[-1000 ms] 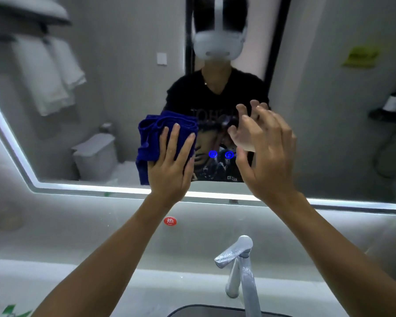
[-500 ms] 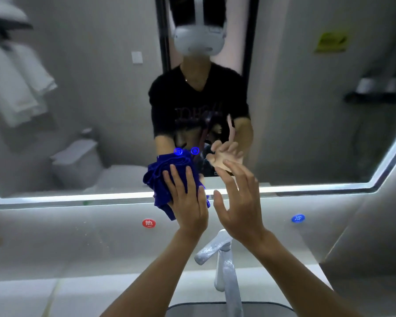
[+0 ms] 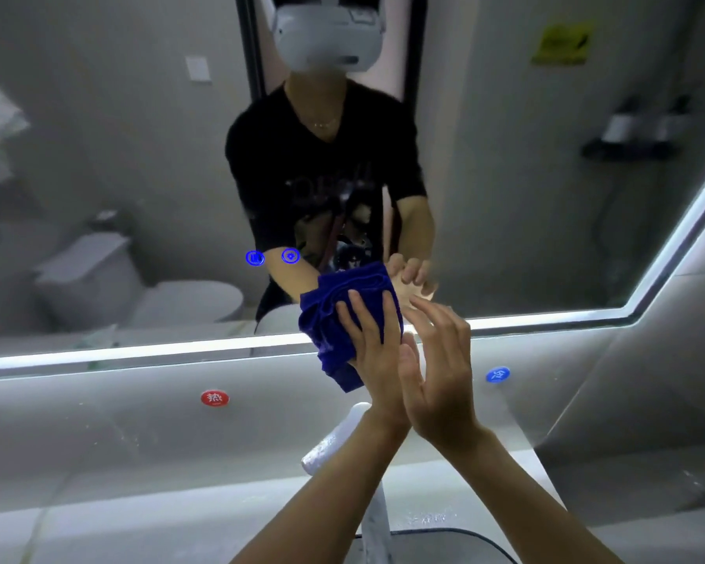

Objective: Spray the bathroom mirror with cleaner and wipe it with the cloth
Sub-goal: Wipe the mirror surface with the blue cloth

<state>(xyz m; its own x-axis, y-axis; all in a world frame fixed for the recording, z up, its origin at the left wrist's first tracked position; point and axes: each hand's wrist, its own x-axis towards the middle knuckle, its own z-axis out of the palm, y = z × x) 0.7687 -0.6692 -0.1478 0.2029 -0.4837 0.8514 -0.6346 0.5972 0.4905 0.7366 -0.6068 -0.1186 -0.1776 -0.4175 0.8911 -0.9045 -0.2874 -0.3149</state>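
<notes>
The bathroom mirror (image 3: pixel 139 156) fills the upper part of the view, with a lit strip along its lower edge. My left hand (image 3: pixel 373 348) presses a bunched blue cloth (image 3: pixel 334 319) flat against the mirror's bottom edge, near the middle. My right hand (image 3: pixel 440 368) is held up just right of the left, fingers apart and slightly curled, holding nothing. No spray bottle is in view.
A chrome faucet (image 3: pixel 334 441) rises below my hands over the dark sink rim (image 3: pixel 465 535). A red sticker (image 3: pixel 215 398) and a blue sticker (image 3: pixel 497 374) sit on the wall under the mirror. Two blue touch icons (image 3: pixel 272 257) glow on the glass.
My left hand has slid the cloth down and to the right, from mid-mirror to its bottom edge. My right hand dropped along with it and stays close beside the left.
</notes>
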